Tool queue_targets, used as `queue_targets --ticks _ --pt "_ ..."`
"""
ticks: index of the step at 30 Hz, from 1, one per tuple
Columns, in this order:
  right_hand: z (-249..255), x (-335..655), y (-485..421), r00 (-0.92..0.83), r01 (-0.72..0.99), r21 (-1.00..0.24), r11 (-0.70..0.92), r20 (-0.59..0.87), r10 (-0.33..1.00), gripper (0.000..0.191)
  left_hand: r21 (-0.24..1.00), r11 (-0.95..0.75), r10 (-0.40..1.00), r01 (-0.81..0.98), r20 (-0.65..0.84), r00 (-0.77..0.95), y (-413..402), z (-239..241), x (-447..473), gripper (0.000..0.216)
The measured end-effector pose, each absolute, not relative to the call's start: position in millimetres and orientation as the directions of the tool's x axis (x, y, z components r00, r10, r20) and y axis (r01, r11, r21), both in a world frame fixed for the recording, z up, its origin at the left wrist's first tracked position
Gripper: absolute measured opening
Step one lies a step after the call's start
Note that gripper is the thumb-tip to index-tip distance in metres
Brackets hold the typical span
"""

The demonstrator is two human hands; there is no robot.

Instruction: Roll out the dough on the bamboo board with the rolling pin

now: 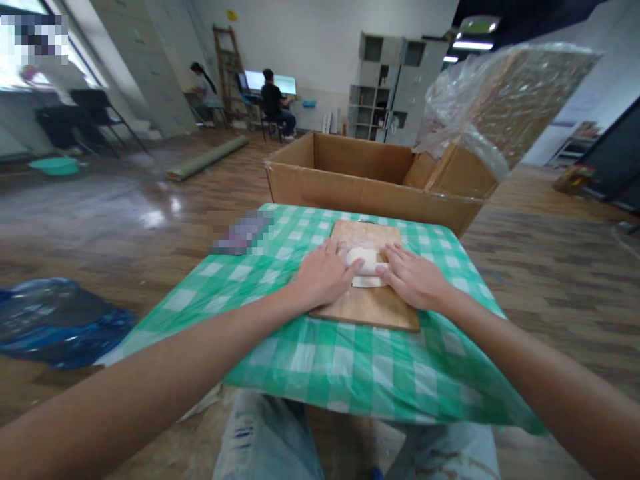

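A white, dough-like piece (363, 258) lies on a wooden board (373, 311), its upper part looking rolled or folded over a flat strip nearer me. My left hand (325, 272) covers its left end, the thumb pressing on the near side and the fingers reaching forward over the board. At the right end, my right hand (414, 275) holds it in the same way, thumb against the edge and fingers extended together. The parts under both palms are hidden. I cannot tell for certain what the white piece is made of.
A green-and-white checked cover (310, 360) drapes the table. Beyond it stands a large open cardboard box (360, 183) with plastic wrap (463, 100). A blurred-out item (243, 233) lies at the table's left corner. Blue plastic bag (65, 327) on the floor; several people sit or stand farther back.
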State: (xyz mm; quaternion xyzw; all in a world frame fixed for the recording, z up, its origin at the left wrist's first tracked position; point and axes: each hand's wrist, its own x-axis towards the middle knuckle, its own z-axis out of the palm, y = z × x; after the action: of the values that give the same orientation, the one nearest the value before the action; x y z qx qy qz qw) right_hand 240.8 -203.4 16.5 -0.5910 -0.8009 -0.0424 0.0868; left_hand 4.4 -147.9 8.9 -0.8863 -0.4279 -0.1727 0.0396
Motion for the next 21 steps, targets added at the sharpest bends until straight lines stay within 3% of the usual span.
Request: queue_targets --ticks 4,9,15,21 --pt "16 245 -218 -0.370 0.926 -0.014 0.378 0.173 0.913 0.084 0.106 -0.639 0.746 0.762 0.325 0.581 -192 7 -5 0.071" --pt "19 247 -201 -0.421 0.901 -0.049 0.432 0.150 0.895 0.079 0.145 -0.616 0.772 0.775 0.309 0.556 -223 7 -8 0.079" --pt "17 239 -152 -0.387 0.915 -0.088 0.394 0.087 0.918 0.079 0.146 -0.547 0.813 0.824 0.326 0.482 -179 5 -2 0.073" --pt "11 237 -94 -0.510 0.860 0.033 0.509 0.114 0.853 0.061 0.150 -0.484 0.851 0.862 0.307 0.425 -112 5 0 0.071"
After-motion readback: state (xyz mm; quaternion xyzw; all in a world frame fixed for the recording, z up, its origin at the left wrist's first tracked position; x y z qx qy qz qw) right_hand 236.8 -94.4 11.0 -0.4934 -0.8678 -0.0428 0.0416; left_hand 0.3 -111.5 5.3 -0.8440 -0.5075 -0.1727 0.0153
